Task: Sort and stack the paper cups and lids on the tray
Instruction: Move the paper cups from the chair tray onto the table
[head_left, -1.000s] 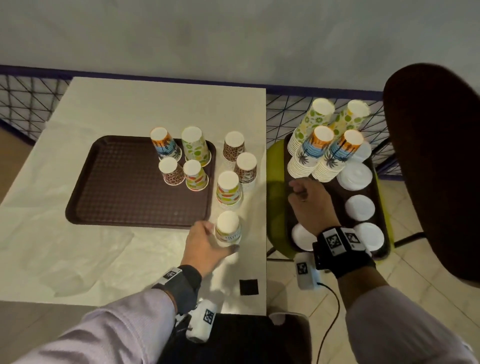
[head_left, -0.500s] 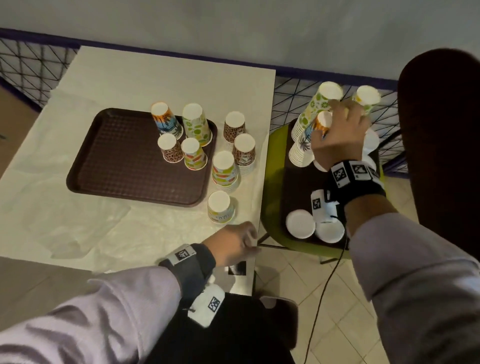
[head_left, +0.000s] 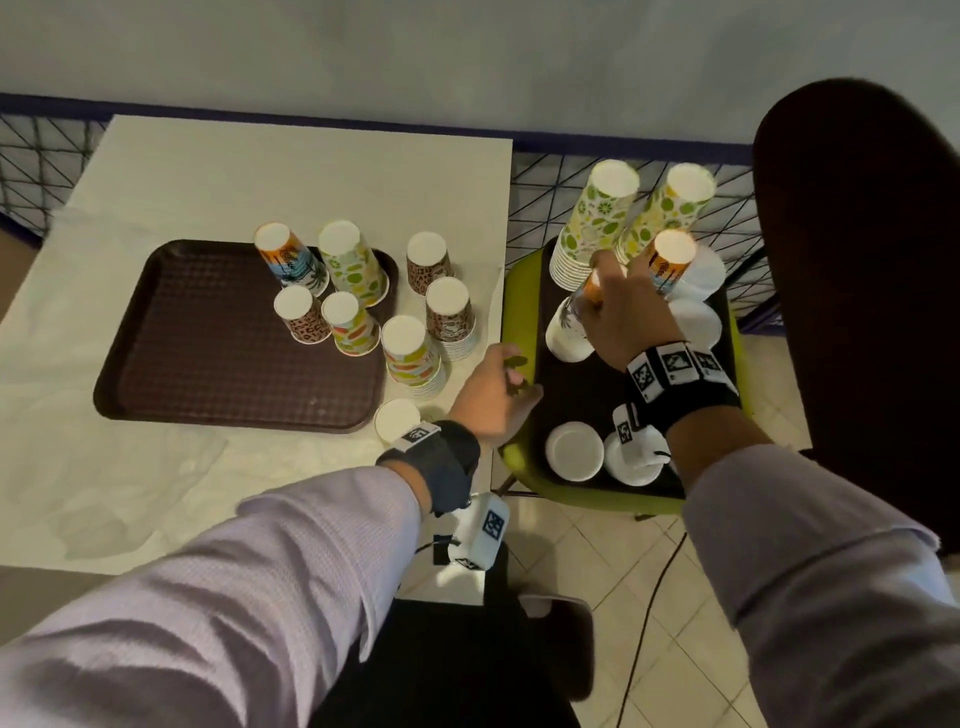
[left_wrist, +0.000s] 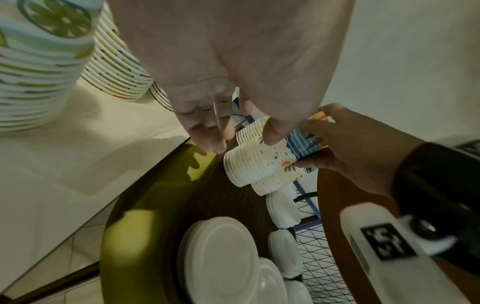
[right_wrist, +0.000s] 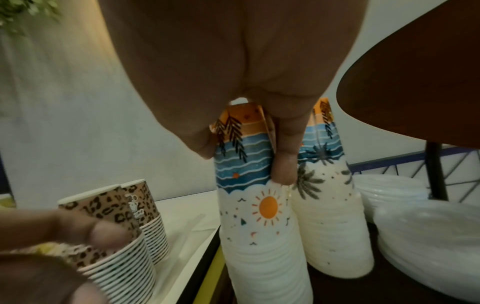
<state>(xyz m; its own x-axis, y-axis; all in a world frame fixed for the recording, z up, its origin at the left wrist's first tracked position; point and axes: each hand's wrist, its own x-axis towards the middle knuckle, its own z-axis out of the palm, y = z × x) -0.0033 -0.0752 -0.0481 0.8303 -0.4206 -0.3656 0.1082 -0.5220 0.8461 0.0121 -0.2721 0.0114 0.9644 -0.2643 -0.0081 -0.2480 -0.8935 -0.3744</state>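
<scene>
Paper cups: right hand (head_left: 621, 317) now grips beach-print stack (right_wrist: 257, 205) at right of frame, left hand (head_left: 493, 395) let go of its cup, loosely curled, seemingly empty.

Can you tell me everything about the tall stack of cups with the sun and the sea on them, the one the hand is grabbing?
The beach-print cup stack is many paper cups nested upside down, their white rims layered like ridges. The outermost cup shows orange sky, dark palm leaves, blue waves and an orange sun on white. It stands on the dark tray on the green chair, leaning slightly, beside a second matching stack. The right hand grips it near the top, fingers between the two stacks.
</scene>
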